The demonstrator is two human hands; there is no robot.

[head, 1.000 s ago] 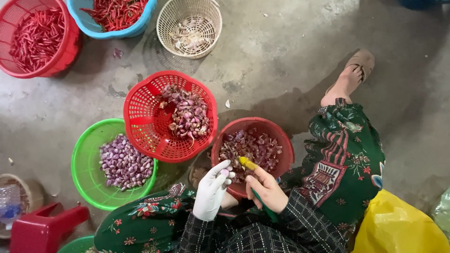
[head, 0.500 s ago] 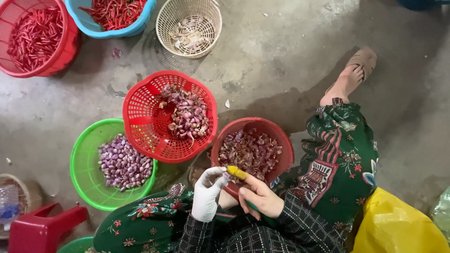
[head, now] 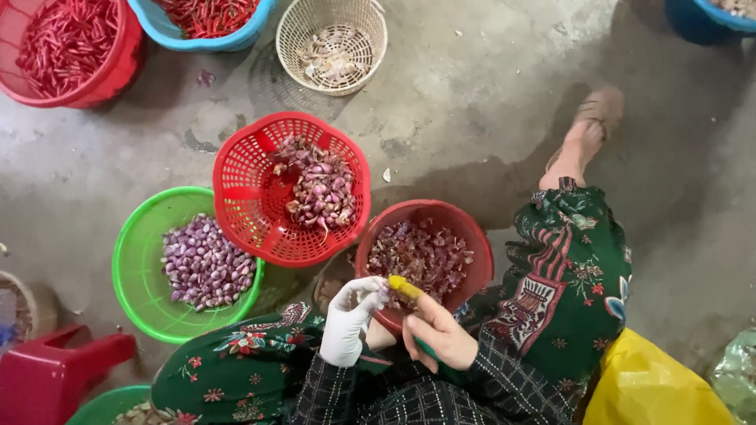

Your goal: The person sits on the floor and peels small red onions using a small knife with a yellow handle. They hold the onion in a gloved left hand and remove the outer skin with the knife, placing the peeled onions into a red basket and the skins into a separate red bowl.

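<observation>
Head view: a small purple shallot (head: 383, 293) is pinched in the fingertips of the white-gloved left hand (head: 349, 324), just above the near rim of the dark red bowl (head: 472, 236) of peelings. A yellow-tipped knife (head: 405, 286), gripped by the bare right hand (head: 437, 334), is angled up-left, its tip touching the shallot

Plastic, cloth and rough concrete

The left hand (head: 346, 327) is covered by a smooth white rubber-like glove; the right hand (head: 438, 334) is bare. Glossy moulded plastic is seen in the red basket (head: 236, 181), the green basket (head: 134, 252) and the dark red bowl (head: 472, 236). The shallots (head: 201, 264) are shown with a smooth, faintly shiny skin. The floor (head: 472, 110) is matt, rough, stained concrete.
</observation>
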